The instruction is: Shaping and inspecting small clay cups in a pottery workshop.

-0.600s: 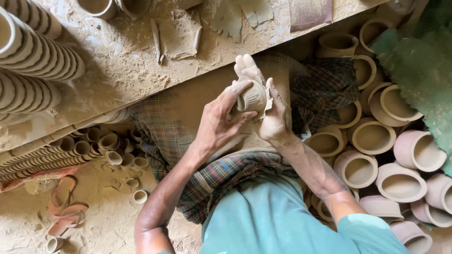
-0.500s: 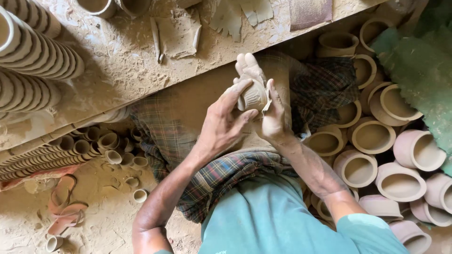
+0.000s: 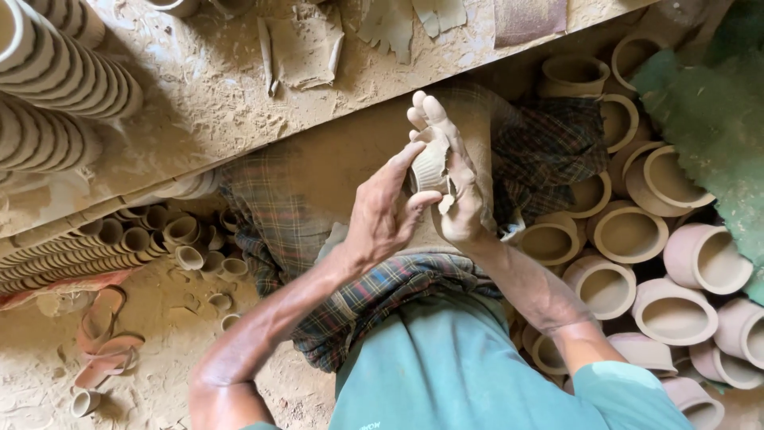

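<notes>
A small ribbed clay cup (image 3: 430,166) of pale unfired clay is held over my lap. My right hand (image 3: 460,179) wraps it from the right side, fingers stretched upward along it. My left hand (image 3: 383,213) presses on its left side with thumb and fingertips. Both hands are dusted with dry clay. My knees under a checked cloth (image 3: 302,215) lie below the hands.
A dusty wooden board (image 3: 223,87) with torn sandpaper scraps (image 3: 298,48) runs across the top. Stacks of nested clay cups (image 3: 56,72) stand at left, small cups (image 3: 183,247) on the floor, bigger clay pots (image 3: 676,310) at right, sandals (image 3: 99,338) lower left.
The cup has turned a little between my hands. My left fingers have shifted lower on its side, and the right fingers now stretch straighter above it.
</notes>
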